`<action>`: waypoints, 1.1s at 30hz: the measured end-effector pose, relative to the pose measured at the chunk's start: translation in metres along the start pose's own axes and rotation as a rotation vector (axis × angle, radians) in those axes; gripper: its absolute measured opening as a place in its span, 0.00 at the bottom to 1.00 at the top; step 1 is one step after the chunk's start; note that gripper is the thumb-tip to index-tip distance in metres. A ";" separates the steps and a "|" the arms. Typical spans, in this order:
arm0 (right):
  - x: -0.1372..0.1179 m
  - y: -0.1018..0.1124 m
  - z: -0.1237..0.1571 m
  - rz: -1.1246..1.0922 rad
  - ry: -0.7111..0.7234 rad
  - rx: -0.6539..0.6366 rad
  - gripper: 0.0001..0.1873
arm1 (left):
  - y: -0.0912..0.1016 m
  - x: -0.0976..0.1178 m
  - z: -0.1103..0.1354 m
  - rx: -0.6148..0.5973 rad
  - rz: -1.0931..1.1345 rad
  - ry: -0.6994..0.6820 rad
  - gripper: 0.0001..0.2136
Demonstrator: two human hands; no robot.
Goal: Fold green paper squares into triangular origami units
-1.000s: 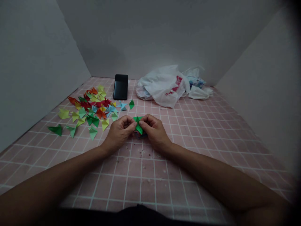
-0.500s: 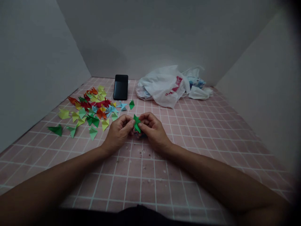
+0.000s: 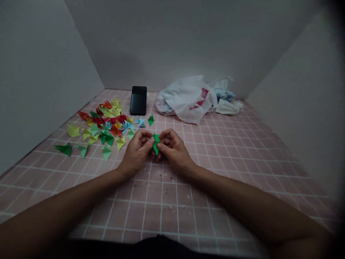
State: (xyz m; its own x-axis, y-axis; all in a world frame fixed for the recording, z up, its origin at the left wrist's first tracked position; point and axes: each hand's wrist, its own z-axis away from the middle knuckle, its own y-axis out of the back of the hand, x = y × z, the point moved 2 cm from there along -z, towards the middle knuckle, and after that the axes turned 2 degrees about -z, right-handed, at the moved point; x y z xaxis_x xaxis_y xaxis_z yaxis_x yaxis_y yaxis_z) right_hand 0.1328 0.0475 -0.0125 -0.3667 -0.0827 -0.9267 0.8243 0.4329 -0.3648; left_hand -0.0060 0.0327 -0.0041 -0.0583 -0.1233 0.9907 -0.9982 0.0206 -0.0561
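Note:
Both of my hands meet over the middle of the pink tiled surface [image 3: 215,172]. Between their fingertips sits a small green folded paper piece [image 3: 155,142]. My left hand [image 3: 137,151] pinches it from the left, fingers curled. My right hand [image 3: 174,150] pinches it from the right, thumb and forefinger pressed on the paper. The piece stands nearly upright and looks narrow, partly hidden by my fingers.
A scatter of several folded paper pieces [image 3: 105,124] in red, yellow, green and blue lies to the left. A black phone [image 3: 138,100] lies flat at the back. White plastic bags [image 3: 192,98] sit at the back right. Grey walls enclose three sides.
The green paper piece has been pressed narrower and turned more upright between my fingers. Both hands have drawn slightly closer together and stayed in the same spot.

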 end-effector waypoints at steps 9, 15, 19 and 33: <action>0.001 0.005 -0.001 -0.017 -0.030 -0.006 0.15 | 0.002 0.008 0.000 -0.012 -0.104 -0.080 0.11; 0.004 0.007 -0.002 0.038 -0.039 0.007 0.15 | 0.002 0.008 0.001 -0.015 -0.101 -0.072 0.13; 0.003 0.007 -0.001 0.059 0.009 0.079 0.16 | -0.002 0.004 0.002 -0.120 -0.034 0.111 0.14; -0.004 0.014 -0.006 0.162 -0.011 0.104 0.21 | 0.001 0.005 -0.003 -0.277 -0.189 0.239 0.13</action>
State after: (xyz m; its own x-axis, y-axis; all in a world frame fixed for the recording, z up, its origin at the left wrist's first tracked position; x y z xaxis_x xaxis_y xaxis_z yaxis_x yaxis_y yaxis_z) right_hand 0.1428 0.0593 -0.0130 -0.2215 -0.0291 -0.9747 0.9124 0.3466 -0.2177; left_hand -0.0072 0.0346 0.0012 0.1635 0.0825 0.9831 -0.9476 0.2904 0.1332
